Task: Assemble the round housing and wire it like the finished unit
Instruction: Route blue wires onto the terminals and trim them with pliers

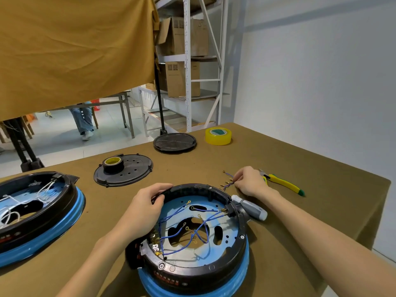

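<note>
Left hand (147, 207) grips the housing (192, 262) rim; right hand (249, 182) pinches loose wires (227, 183) (blue).

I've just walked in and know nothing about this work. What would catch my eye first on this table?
Probably the round housing nearest the person, black-rimmed on a bright blue base, with blue wires looping inside. The left hand grips its far rim, while the right hand pinches a bundle of loose blue wires on the cloth just beyond it. At the left edge sits a second housing, with white wires.
</note>
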Demonstrator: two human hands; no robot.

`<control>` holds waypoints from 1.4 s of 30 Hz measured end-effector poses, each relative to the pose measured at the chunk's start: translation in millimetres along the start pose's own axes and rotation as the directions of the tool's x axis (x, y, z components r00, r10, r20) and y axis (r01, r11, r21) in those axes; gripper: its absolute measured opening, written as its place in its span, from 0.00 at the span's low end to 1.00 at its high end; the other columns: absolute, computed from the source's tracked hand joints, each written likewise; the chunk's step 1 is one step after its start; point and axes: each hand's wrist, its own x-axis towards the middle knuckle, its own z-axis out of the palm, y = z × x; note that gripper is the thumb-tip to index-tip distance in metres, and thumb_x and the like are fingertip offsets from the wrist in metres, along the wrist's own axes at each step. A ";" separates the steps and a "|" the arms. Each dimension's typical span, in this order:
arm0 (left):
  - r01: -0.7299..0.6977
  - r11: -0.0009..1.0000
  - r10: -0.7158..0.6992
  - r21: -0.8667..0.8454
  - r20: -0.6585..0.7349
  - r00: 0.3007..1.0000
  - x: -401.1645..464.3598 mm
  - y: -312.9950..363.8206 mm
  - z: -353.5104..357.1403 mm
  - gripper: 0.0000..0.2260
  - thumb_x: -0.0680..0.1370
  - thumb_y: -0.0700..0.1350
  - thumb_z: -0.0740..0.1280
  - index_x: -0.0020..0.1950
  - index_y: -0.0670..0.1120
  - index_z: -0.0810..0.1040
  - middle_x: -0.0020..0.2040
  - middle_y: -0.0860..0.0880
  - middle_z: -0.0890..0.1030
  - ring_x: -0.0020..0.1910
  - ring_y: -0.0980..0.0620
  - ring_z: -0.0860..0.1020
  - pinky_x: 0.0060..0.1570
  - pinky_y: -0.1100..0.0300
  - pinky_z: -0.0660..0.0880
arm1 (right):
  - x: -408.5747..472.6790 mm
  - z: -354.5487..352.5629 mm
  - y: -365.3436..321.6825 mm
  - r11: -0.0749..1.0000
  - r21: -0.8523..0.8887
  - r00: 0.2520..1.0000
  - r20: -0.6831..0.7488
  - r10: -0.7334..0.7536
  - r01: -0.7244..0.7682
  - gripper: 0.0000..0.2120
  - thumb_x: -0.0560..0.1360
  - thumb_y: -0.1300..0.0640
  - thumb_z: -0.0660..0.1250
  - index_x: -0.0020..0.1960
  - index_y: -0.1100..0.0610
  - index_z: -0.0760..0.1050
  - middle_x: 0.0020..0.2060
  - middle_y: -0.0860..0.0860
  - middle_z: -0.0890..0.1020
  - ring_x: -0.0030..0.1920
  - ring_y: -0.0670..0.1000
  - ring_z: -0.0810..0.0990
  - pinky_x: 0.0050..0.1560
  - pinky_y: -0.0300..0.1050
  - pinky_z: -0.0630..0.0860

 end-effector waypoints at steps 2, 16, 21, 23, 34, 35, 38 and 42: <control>0.004 1.000 -0.004 -0.003 -0.005 1.000 -0.2 -0.1 -0.1 0.16 0.85 0.39 0.60 0.69 0.53 0.79 0.61 0.55 0.81 0.62 0.57 0.78 0.60 0.63 0.74 | 0.7 -3.9 2.3 0.996 0.092 0.999 -0.047 -0.009 0.013 0.06 0.77 0.62 0.71 0.53 0.60 0.85 0.50 0.57 0.86 0.50 0.54 0.83 0.53 0.49 0.79; -0.001 1.000 0.001 -0.005 -0.013 1.000 -1.0 -0.9 0.9 0.16 0.85 0.39 0.60 0.69 0.53 0.79 0.61 0.55 0.82 0.62 0.56 0.78 0.58 0.65 0.73 | 1.6 -25.9 7.0 0.818 0.574 0.985 -0.119 0.127 -0.036 0.08 0.75 0.62 0.75 0.55 0.60 0.84 0.41 0.54 0.85 0.36 0.49 0.79 0.34 0.40 0.75; 0.002 1.000 -0.002 -0.007 -0.019 1.000 -1.9 -2.9 1.2 0.16 0.85 0.39 0.60 0.68 0.53 0.79 0.60 0.55 0.82 0.62 0.57 0.78 0.57 0.65 0.74 | 13.2 -6.4 4.9 0.960 0.276 0.992 -0.098 0.077 -0.047 0.15 0.79 0.54 0.71 0.63 0.60 0.78 0.54 0.57 0.82 0.51 0.55 0.80 0.54 0.51 0.77; 0.004 1.000 -0.004 -0.010 -0.019 1.000 -1.4 -3.5 1.5 0.16 0.85 0.39 0.60 0.68 0.54 0.78 0.60 0.56 0.82 0.61 0.58 0.78 0.53 0.70 0.72 | 13.6 -2.6 2.5 0.998 -0.062 0.962 -0.270 -0.032 0.016 0.14 0.79 0.57 0.68 0.64 0.56 0.76 0.60 0.57 0.78 0.59 0.59 0.78 0.61 0.55 0.75; 0.017 0.999 -0.018 -0.027 -0.030 0.999 -1.6 -2.5 1.9 0.16 0.85 0.40 0.60 0.69 0.53 0.78 0.61 0.53 0.81 0.62 0.55 0.78 0.60 0.60 0.76 | 0.3 -4.5 -16.2 0.927 -0.374 0.997 0.059 0.039 -0.015 0.08 0.80 0.61 0.63 0.44 0.56 0.68 0.43 0.55 0.76 0.45 0.58 0.76 0.46 0.50 0.73; 0.016 0.999 -0.017 -0.028 -0.029 0.999 -1.9 -2.3 1.8 0.16 0.85 0.40 0.60 0.69 0.53 0.78 0.61 0.53 0.81 0.62 0.55 0.78 0.60 0.60 0.75 | 0.0 -6.6 -17.0 0.946 -0.324 0.993 0.109 0.045 -0.007 0.10 0.81 0.61 0.63 0.41 0.56 0.67 0.39 0.54 0.74 0.43 0.57 0.75 0.44 0.49 0.72; 0.012 1.000 -0.013 -0.029 -0.025 1.000 -2.2 -1.8 1.5 0.16 0.85 0.40 0.60 0.69 0.53 0.78 0.62 0.53 0.81 0.63 0.55 0.78 0.61 0.59 0.75 | -3.6 -18.8 -21.1 1.000 0.023 0.969 0.248 0.010 -0.016 0.13 0.79 0.65 0.64 0.35 0.60 0.71 0.32 0.56 0.73 0.33 0.53 0.70 0.36 0.46 0.68; 0.009 1.000 -0.010 -0.029 -0.024 1.000 -3.6 -1.0 0.4 0.16 0.85 0.40 0.60 0.69 0.54 0.78 0.62 0.54 0.81 0.63 0.56 0.78 0.62 0.59 0.75 | -18.2 -40.1 -30.8 0.923 0.368 0.930 0.366 -0.035 -0.110 0.08 0.82 0.60 0.65 0.47 0.61 0.81 0.33 0.51 0.81 0.31 0.47 0.72 0.32 0.40 0.65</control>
